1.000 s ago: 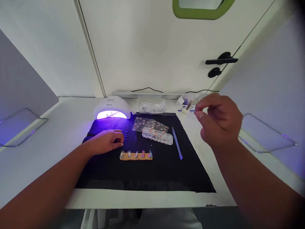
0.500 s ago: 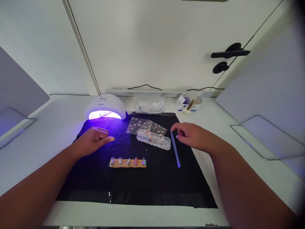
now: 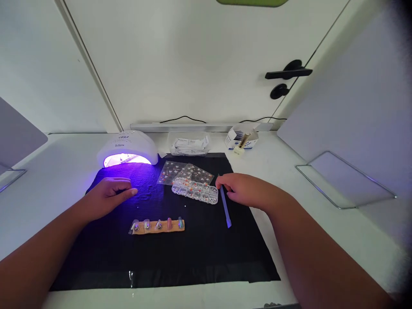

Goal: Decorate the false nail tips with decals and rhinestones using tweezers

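Observation:
My left hand (image 3: 109,198) rests at the left of the black mat (image 3: 206,253), in the purple glow of a white nail lamp (image 3: 127,146). Its fingers are loosely bent, the thumb apart from them, with nothing seen in it. My right hand (image 3: 243,189) hovers at the upper, thin end of a slender blue tool (image 3: 225,210); thumb and index finger are apart. Whether the index finger touches the tool is unclear. Left of it lies a clear compartment case (image 3: 195,191) of small gems. A wooden strip (image 3: 164,227) bears several decorated false nails (image 3: 169,223).
Two clear sticker sheets (image 3: 172,171) overlap behind the gem case. At the back stand a clear tray (image 3: 189,146) of packets, a small open box (image 3: 241,138) and a polish bottle (image 3: 242,145). A metal loop (image 3: 341,180) projects at the right.
The whole scene has shifted left as the camera turned. Relative to the mat, my right hand has come slightly lower and closer to the blue tool. My left hand's fingers have loosened a little.

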`<act>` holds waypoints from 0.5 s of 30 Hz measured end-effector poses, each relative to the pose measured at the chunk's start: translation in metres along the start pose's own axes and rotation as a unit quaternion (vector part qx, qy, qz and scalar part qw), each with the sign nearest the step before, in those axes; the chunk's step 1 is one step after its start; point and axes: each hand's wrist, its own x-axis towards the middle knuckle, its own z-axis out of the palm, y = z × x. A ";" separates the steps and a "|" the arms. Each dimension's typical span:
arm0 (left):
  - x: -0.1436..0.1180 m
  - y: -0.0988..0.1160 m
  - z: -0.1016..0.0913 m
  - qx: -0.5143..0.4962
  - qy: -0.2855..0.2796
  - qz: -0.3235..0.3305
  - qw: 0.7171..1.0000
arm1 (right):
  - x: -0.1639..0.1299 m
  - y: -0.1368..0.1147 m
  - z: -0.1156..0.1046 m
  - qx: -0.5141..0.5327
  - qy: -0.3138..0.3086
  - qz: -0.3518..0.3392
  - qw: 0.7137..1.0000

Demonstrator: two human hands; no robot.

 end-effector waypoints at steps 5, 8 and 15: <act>0.000 -0.001 -0.002 0.012 0.005 -0.024 1.000 | 0.004 0.003 0.003 -0.011 0.014 -0.020 1.000; 0.001 -0.002 -0.002 0.014 0.011 -0.031 0.999 | 0.004 0.005 0.003 -0.016 0.019 -0.026 0.999; 0.001 -0.005 -0.002 0.014 0.020 -0.049 0.999 | -0.004 0.010 -0.011 -0.001 0.071 -0.030 0.997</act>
